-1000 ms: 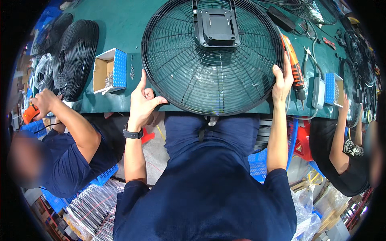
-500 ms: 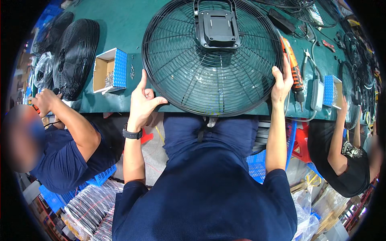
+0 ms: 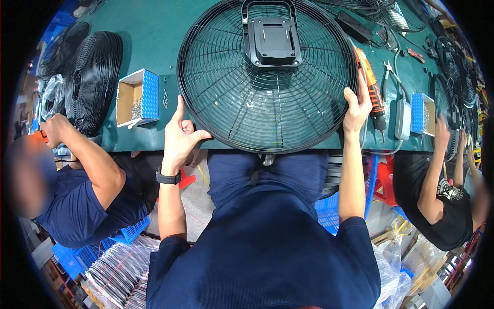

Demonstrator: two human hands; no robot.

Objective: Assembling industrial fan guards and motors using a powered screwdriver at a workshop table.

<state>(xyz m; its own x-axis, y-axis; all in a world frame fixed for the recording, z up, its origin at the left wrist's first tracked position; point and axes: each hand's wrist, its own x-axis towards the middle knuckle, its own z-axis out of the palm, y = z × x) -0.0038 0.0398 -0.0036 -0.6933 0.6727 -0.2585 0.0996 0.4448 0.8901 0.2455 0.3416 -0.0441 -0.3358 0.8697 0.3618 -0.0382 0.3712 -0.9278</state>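
A round black fan (image 3: 278,116) with a wire guard lies at the front edge of the green table, its boxy black motor housing and handle facing up. At its lower left rim is my left hand (image 3: 180,139), index finger stretched along the outside and thumb spread, other fingers partly curled. On the right rim, my right hand (image 3: 356,110) holds the guard, thumb on the near side and fingers round the outside. Right beside that hand lies an orange and black electric screwdriver (image 3: 374,95).
Boxes of screws (image 3: 149,95) stand left and right (image 3: 418,110). Loose screws (image 3: 165,95) lie near the left box. A grey cable with a pale block (image 3: 403,121) lies right of the screwdriver. Co-workers sit on both sides, a black fan guard (image 3: 95,80) by the left one.
The whole view has shifted slightly, the fan and my hands appearing a little further left and lower. My hold looks the same. The right co-worker's hand has moved.
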